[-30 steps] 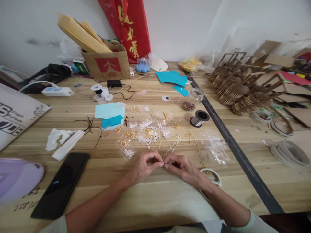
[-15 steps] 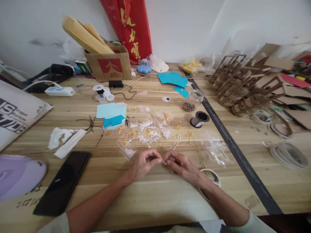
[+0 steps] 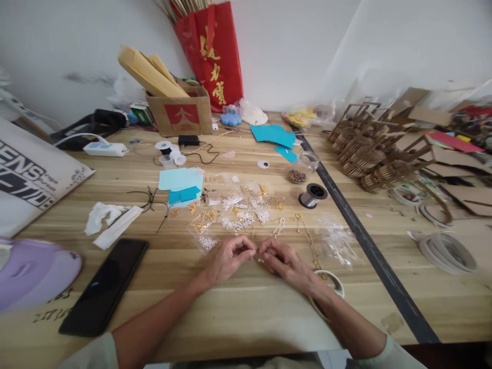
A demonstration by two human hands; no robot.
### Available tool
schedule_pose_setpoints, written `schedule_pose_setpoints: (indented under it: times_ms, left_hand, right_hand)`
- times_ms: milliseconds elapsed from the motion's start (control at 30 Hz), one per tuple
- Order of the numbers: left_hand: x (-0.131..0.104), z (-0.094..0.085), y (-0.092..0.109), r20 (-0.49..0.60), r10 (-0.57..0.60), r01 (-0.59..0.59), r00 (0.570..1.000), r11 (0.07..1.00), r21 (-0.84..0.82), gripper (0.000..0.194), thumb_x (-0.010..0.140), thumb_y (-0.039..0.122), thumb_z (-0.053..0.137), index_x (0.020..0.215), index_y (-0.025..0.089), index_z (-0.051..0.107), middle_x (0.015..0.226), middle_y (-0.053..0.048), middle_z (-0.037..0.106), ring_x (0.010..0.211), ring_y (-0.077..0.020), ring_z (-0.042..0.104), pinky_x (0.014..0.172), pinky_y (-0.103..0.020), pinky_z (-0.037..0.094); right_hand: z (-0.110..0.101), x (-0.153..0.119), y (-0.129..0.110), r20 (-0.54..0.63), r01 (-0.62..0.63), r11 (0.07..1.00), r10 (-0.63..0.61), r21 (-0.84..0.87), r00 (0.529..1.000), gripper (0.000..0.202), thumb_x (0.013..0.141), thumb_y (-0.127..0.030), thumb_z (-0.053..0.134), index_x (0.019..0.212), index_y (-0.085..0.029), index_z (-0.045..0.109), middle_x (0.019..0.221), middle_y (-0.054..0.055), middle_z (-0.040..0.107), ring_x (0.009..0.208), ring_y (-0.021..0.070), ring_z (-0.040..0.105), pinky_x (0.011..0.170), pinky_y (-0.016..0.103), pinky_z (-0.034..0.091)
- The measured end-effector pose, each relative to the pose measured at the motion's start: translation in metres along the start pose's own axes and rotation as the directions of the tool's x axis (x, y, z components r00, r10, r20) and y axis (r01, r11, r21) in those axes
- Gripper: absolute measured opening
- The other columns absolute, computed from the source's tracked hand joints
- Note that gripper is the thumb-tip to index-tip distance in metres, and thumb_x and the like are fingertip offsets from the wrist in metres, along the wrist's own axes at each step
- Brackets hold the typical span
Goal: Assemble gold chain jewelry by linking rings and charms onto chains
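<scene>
My left hand point(image 3: 231, 259) is closed in a pinch, thumb against forefinger; whatever lies between those fingertips is too small to make out. Just across from it, my right hand point(image 3: 286, 264) pinches a thin silver chain point(image 3: 277, 228), whose far end rests on the wood beyond the knuckles. A small gap separates the two sets of fingertips. A gold chain point(image 3: 310, 242) lies right of my right hand, running down to a pale ring-shaped roll point(image 3: 334, 282) partly behind the wrist. Ahead of both hands are clear bags and piles of silver findings point(image 3: 243, 220) and gold findings point(image 3: 209, 214).
A black phone point(image 3: 104, 288) lies left of my forearm. Behind the findings stand a wire spool point(image 3: 312, 196) and a jar of beads point(image 3: 298, 176). Small clear bags point(image 3: 337, 240) lie to the right, before a dark strip point(image 3: 369, 233). Woven baskets point(image 3: 378, 154) crowd the back right.
My fingertips are slightly farther apart than before. The camera view has tilted and shifted a little, so the table's things appear displaced; none of them has visibly moved on the table.
</scene>
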State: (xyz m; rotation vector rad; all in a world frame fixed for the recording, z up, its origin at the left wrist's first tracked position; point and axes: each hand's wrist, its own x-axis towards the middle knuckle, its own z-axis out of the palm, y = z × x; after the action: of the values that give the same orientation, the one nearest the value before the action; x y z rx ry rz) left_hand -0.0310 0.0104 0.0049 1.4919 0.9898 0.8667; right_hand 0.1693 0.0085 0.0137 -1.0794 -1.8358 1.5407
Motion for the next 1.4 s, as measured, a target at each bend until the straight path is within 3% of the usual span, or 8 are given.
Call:
schedule_pose_setpoints:
  times_ms: [267, 600, 1133, 1400]
  left_hand:
    - [0.001, 0.001, -0.004, 0.075, -0.079, 0.093, 0.994, 0.975, -0.200, 0.020, 0.084, 0.034, 0.061, 0.079, 0.015, 0.058, 0.071, -0.002, 0.066, 0.070, -0.0152, 0.063, 0.069, -0.028, 0.049]
    - [0.001, 0.003, 0.000, 0.081, -0.097, 0.111, 0.992, 0.974, -0.197, 0.025, 0.084, 0.038, 0.062, 0.078, 0.015, 0.056, 0.069, -0.001, 0.063, 0.066, -0.0142, 0.061, 0.065, -0.027, 0.048]
    - [-0.005, 0.010, -0.011, 0.095, -0.049, 0.064, 0.994, 0.984, -0.165, 0.022, 0.088, 0.039, 0.057, 0.081, 0.018, 0.056, 0.070, 0.001, 0.058, 0.062, -0.0120, 0.060, 0.059, -0.023, 0.049]
    - [-0.006, 0.014, -0.008, 0.101, -0.058, 0.077, 0.993, 0.978, -0.196, 0.024, 0.086, 0.040, 0.059, 0.079, 0.017, 0.056, 0.065, 0.002, 0.055, 0.058, -0.0109, 0.059, 0.057, -0.023, 0.049]
  right_hand:
    - [0.002, -0.001, 0.000, 0.025, 0.013, 1.000, -0.013, -0.011, 1.000, 0.027, 0.096, -0.044, 0.044, 0.092, -0.018, 0.050, 0.061, -0.006, 0.040, 0.053, 0.0097, 0.033, 0.051, 0.023, 0.025]
    - [0.006, 0.001, -0.005, 0.031, 0.026, 0.998, -0.028, 0.053, 0.999, 0.029, 0.096, -0.046, 0.045, 0.091, -0.017, 0.050, 0.061, -0.006, 0.042, 0.053, 0.0094, 0.033, 0.050, 0.023, 0.025]
    - [0.006, 0.003, -0.002, 0.083, -0.093, 0.995, 0.090, 0.037, 0.993, 0.030, 0.091, -0.046, 0.053, 0.090, -0.016, 0.056, 0.058, -0.006, 0.044, 0.051, 0.0090, 0.033, 0.048, 0.022, 0.025]
    - [0.006, 0.002, 0.001, 0.134, -0.129, 0.989, 0.119, 0.067, 0.984, 0.029, 0.091, -0.045, 0.053, 0.088, -0.016, 0.055, 0.064, -0.002, 0.054, 0.054, 0.0096, 0.040, 0.050, 0.022, 0.029]
